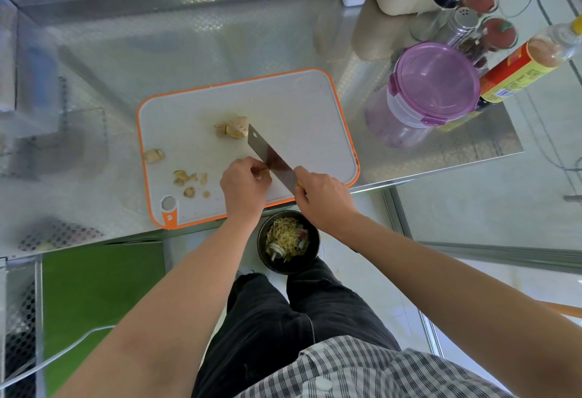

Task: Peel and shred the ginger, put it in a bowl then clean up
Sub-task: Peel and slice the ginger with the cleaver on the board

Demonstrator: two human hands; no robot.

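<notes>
- Your left hand (244, 182), grip narrow, pinches a small yellow ginger bit (265, 173) beside the flat steel knife (271, 158).
- Your right hand (324, 197) has its grip around the knife handle.
- The round black bowl (262, 251) below the table (409, 158) edge holds yellow ginger shreds (288, 235).

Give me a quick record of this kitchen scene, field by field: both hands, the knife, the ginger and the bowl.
left hand: pinches a small ginger piece against the blade
right hand: grips the cleaver
cleaver: blade over the cutting board, tip near the ginger chunk
scraps: on the board's near left part
bowl: black, below the counter's near edge, holds shredded ginger
</notes>
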